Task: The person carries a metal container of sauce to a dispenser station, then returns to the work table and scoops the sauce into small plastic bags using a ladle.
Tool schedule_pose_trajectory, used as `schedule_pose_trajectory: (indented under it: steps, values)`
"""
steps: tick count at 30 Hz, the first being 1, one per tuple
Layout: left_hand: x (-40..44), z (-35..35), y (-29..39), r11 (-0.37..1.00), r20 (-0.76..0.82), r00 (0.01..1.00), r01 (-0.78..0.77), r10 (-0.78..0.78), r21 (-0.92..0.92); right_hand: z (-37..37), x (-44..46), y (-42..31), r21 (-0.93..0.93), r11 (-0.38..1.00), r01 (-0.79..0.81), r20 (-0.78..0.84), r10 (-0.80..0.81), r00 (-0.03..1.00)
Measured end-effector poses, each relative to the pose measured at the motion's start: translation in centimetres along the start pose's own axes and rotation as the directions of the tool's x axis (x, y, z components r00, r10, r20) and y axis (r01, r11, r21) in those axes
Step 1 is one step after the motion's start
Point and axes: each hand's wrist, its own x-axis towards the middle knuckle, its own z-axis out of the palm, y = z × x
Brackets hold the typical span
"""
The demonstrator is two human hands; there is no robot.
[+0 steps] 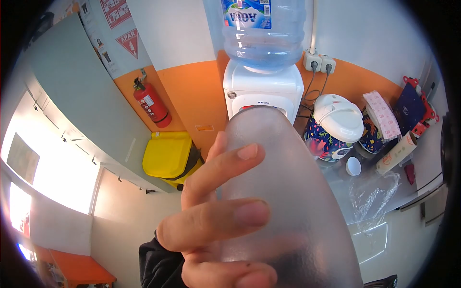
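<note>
Close to the camera rises a frosted, translucent vessel (297, 192), shaped like a tumbler or bottle; its lower part runs out of the frame, so I cannot tell which. My left hand (216, 216) reaches in from the lower left in a dark sleeve (161, 261). Its fingers are wrapped round the vessel's left and near side. Beyond the vessel's far end stands a white water dispenser (261, 84), its lower front hidden. An upturned blue-tinted water bottle (264, 43) sits on top of it. My right hand does not show.
At the right, a table (336, 192) bears a rice cooker (336, 120), a small white cup (353, 166), a paper tube (397, 152) and crumpled clear plastic (372, 197). A yellow bin (165, 156) stands left, below a red fire extinguisher (152, 103). Plugged sockets (319, 62) are on the wall.
</note>
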Motion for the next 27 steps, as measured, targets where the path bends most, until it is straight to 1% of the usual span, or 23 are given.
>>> schedule_pose_trajectory:
  steps: [1, 3, 4, 6, 7, 9, 10, 12, 13, 15, 16, 18, 19, 21, 22, 24, 25, 27]
  values:
    - [-0.1, -0.3, -0.8, 1.0, -0.001, 1.0, 0.001, -0.001, 0.0, -0.4, -0.1, 0.3, -0.001, 1.0, -0.001, 0.001, 0.001, 1.0]
    - [-0.2, -1.0, -3.0, 0.965, 0.076, 0.965, -0.242, 0.251, -0.104, -0.7, -0.2, 0.9, -0.058, 0.998, -0.017, -0.095, 0.012, 0.995]
    - [-0.3, -0.9, -2.5, 0.965, 0.076, 0.965, -0.241, 0.25, -0.105, -0.5, -0.2, 1.1, -0.058, 0.998, -0.018, -0.096, 0.012, 0.995]
    - [-0.2, -0.4, -0.9, 0.995, 0.017, 0.995, -0.093, 0.094, -0.034, 0.1, 0.0, 1.1, 0.012, 0.998, 0.055, -0.117, -0.053, 0.992]
    - [-0.2, -0.4, -0.9, 0.997, 0.008, 0.997, -0.071, 0.071, -0.02, 0.5, 0.0, 0.9, 0.011, 0.998, 0.054, -0.118, -0.053, 0.992]
    - [-0.2, -0.3, -1.0, 0.997, 0.015, 0.997, -0.081, 0.081, -0.017, 1.3, 0.0, -0.1, 0.067, 0.996, 0.058, -0.019, -0.057, 0.998]
    - [-0.2, -0.3, -1.1, 0.996, 0.02, 0.996, -0.083, 0.083, -0.017, 1.2, -0.1, -0.1, 0.065, 0.996, 0.059, -0.02, -0.058, 0.998]
    - [-0.2, -0.4, -1.2, 0.996, 0.025, 0.996, -0.083, 0.083, -0.015, 0.9, -0.4, -0.1, 0.116, 0.993, -0.017, 0.007, 0.016, 1.0]
    - [-0.2, -0.5, -1.3, 0.996, 0.026, 0.996, -0.087, 0.087, -0.013, 0.6, -0.5, 0.3, 0.114, 0.993, -0.015, 0.006, 0.014, 1.0]
    - [-0.1, -0.6, -1.5, 0.996, 0.034, 0.995, -0.091, 0.091, -0.011, -0.4, -0.7, 1.2, 0.023, 0.999, -0.04, -0.087, 0.041, 0.995]
    - [-0.1, -0.7, -1.6, 0.996, 0.037, 0.995, -0.094, 0.094, -0.01, -0.7, -0.8, 1.6, 0.023, 0.999, -0.038, -0.087, 0.04, 0.995]
    - [0.0, -0.8, -1.7, 0.995, 0.041, 0.994, -0.097, 0.097, -0.007, -0.9, -0.6, 1.6, -0.082, 0.997, 0.003, -0.141, -0.014, 0.99]
    - [0.0, -0.9, -1.8, 0.995, 0.048, 0.994, -0.097, 0.097, -0.003, -0.8, -0.5, 1.6, -0.081, 0.997, 0.006, -0.141, -0.018, 0.99]
    - [0.1, -1.0, -1.9, 0.995, 0.058, 0.993, -0.103, 0.103, 0.005, 0.0, -0.2, 1.2, 0.003, 0.999, 0.048, -0.091, -0.048, 0.995]
    - [0.1, -1.1, -2.0, 0.995, 0.063, 0.993, -0.099, 0.099, 0.008, 0.5, -0.2, 0.9, 0.003, 0.999, 0.051, -0.091, -0.051, 0.995]
    - [0.2, -1.2, -1.9, 0.996, 0.074, 0.993, -0.09, 0.088, 0.019, 1.3, -0.3, -0.5, 0.094, 0.996, 0.011, 0.006, -0.011, 1.0]
    - [0.2, -1.3, -1.9, 0.996, 0.081, 0.993, -0.082, 0.08, 0.028, 1.2, -0.3, -0.3, 0.095, 0.995, 0.011, 0.005, -0.012, 1.0]
    - [0.1, -1.6, -1.7, 0.997, 0.107, 0.993, -0.063, 0.058, 0.045, 0.7, -0.6, 0.6, 0.068, 0.993, 0.095, -0.013, -0.095, 0.995]
